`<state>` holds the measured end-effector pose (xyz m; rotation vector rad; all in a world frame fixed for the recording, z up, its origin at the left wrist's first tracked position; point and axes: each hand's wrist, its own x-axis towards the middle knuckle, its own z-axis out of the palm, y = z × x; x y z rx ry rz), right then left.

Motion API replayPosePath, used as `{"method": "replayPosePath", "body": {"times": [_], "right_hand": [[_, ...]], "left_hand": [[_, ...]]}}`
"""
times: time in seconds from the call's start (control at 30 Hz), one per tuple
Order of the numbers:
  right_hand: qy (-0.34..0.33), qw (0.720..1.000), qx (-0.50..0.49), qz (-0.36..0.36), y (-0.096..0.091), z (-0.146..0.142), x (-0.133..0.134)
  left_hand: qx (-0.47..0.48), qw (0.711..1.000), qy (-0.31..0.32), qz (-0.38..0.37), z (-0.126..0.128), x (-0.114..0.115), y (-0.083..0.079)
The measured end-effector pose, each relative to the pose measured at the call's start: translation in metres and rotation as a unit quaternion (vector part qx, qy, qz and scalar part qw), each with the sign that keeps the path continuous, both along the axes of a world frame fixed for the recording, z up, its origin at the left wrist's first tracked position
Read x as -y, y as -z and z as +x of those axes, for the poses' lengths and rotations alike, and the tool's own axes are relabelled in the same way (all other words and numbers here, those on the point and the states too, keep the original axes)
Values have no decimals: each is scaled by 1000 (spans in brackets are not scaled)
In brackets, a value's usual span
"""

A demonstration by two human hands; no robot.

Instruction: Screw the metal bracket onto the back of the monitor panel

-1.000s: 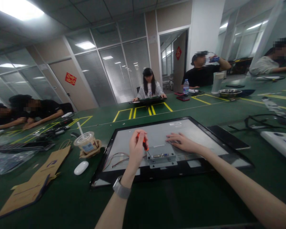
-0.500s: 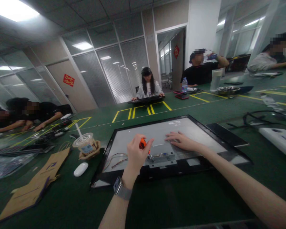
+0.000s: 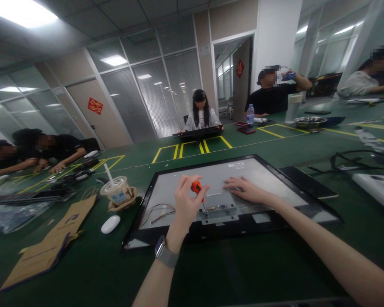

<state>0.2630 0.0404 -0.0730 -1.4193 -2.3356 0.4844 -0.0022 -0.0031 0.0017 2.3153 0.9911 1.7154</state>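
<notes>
My left hand (image 3: 187, 202), with a watch on its wrist, has its fingers and thumb curled about the orange handle of a screwdriver (image 3: 196, 187). The thin shaft points down to a metal bracket with connector ports (image 3: 222, 213) on the near part of a display panel (image 3: 185, 179). Whether the tip sits in a screw is too small to tell. The panel has a grey back and a black frame, and lies flat on the green table. Resting on its grey back is my right hand (image 3: 246, 189), fingers spread, holding nothing. Thin wires (image 3: 156, 213) lie left of the bracket.
Left of the panel are a drink cup with a straw (image 3: 117, 189), a white mouse (image 3: 110, 224) and flattened cardboard (image 3: 54, 245). On the right lie a dark flat slab (image 3: 307, 181), a white device (image 3: 376, 192) and black cables (image 3: 348, 160). Several people sit around the table.
The fingers of my left hand have loosened and straightened a little around the screwdriver handle. My right hand stays on the panel. The whole view has shifted slightly.
</notes>
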Motion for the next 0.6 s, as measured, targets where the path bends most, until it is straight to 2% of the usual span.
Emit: {"method": "replayPosePath", "body": {"times": [0.17, 0.3, 0.37, 0.43, 0.53, 0.6], "right_hand": [[3, 1000, -6, 1, -1, 0, 1], [4, 1000, -3, 5, -1, 0, 1], [5, 1000, -1, 7, -1, 0, 1], [4, 1000, 0, 6, 0, 0, 1], [5, 1000, 5, 3, -1, 0, 1], [6, 1000, 10, 1, -1, 0, 1]], "left_hand": [[64, 991, 51, -102, 4, -2, 5], [145, 960, 146, -189, 6, -2, 7], [154, 948, 180, -212, 6, -2, 6], [143, 953, 177, -201, 5, -1, 5], [128, 975, 116, -142, 4, -3, 3], [127, 979, 96, -127, 4, -4, 2]]}}
